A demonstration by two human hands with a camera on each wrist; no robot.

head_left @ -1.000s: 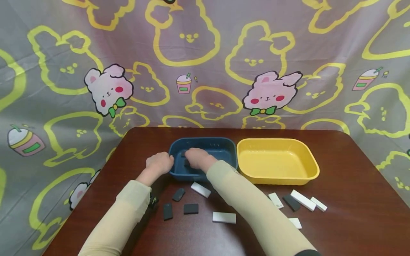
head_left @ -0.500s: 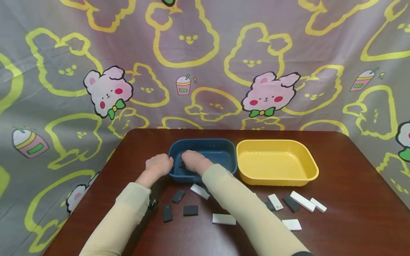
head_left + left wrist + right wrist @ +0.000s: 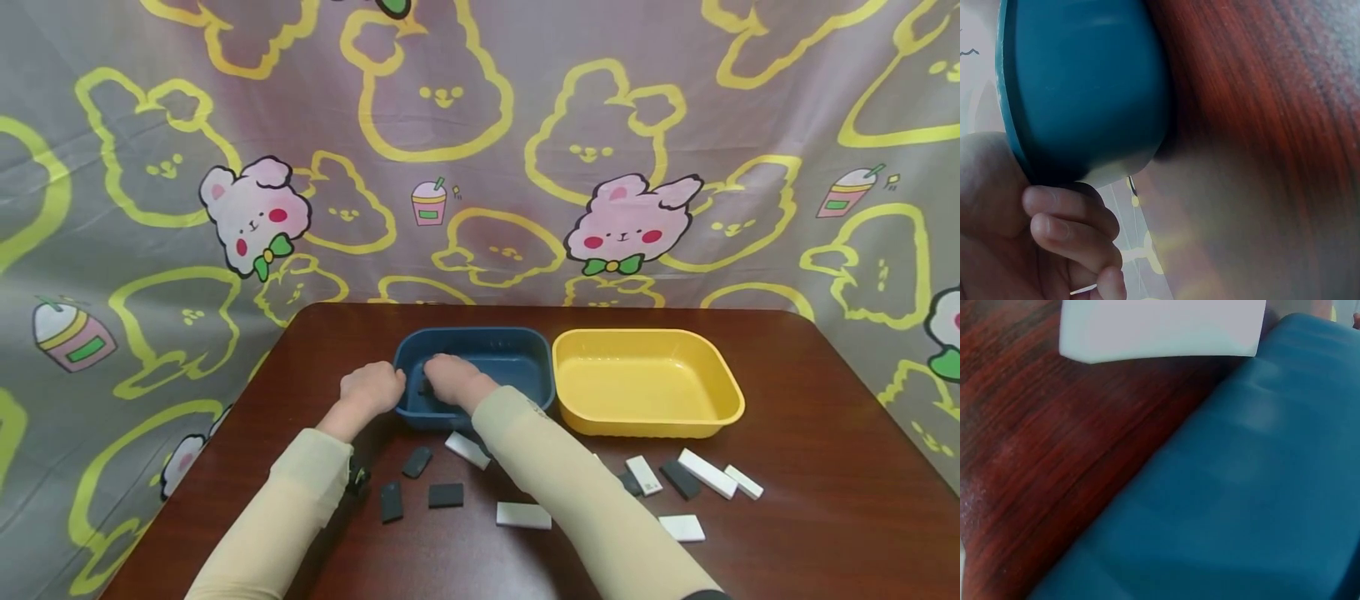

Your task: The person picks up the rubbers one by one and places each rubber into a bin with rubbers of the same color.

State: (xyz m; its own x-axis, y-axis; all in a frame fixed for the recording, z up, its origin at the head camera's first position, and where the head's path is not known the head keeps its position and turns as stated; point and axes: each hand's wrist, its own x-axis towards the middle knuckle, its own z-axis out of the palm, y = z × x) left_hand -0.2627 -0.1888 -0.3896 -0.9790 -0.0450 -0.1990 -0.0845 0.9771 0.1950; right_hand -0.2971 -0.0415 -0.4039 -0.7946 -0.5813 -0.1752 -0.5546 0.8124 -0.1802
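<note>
My left hand (image 3: pixel 372 388) grips the left rim of the blue tray (image 3: pixel 487 336). The left wrist view shows its curled fingers (image 3: pixel 1075 234) at the blue tray's wall (image 3: pixel 1085 94). Inside the tray, toward its left end, my right hand (image 3: pixel 456 380) reaches down. A small dark block (image 3: pixel 425 387) shows at the fingers' lower left and seems to be held; the fingertips are hidden behind the hand. The right wrist view does not show that hand, only the tray's outer wall (image 3: pixel 1222 475) and a white block (image 3: pixel 1160 328).
A yellow tray (image 3: pixel 648 375) stands against the blue one's right side. In front lie several dark and white blocks, among them a dark block (image 3: pixel 446 495), a white block (image 3: pixel 523 515) and another white block (image 3: pixel 707 473). A patterned cloth (image 3: pixel 480 150) hangs behind the table.
My right hand has shifted slightly left inside the blue tray, and the dark block beside it has shifted likewise. The left hand has stayed on the rim.
</note>
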